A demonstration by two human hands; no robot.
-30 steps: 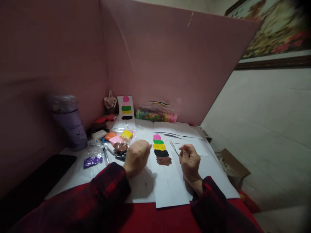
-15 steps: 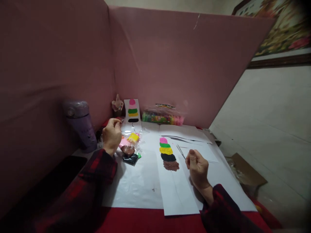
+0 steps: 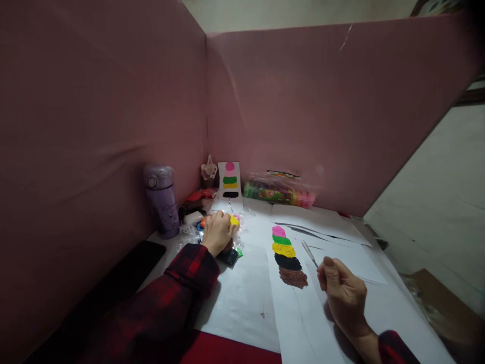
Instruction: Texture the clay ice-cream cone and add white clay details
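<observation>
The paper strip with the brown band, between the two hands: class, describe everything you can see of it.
The paper strip is white, long and narrow, lying flat on the white-covered table. Across it sit five clay-like bands, from the far end pink, green, yellow, black and ridged brown. Below them runs a faint line. Its near end leaves the picture. The right hand is close on its right; contact is unclear.

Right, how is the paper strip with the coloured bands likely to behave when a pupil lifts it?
The paper strip looks thin, so it would probably flex. The coloured bands cover only its far part, so that end may droop if held by the near, bare part. The brown band looks ridged, so its texture might flatten if pressed.
</observation>
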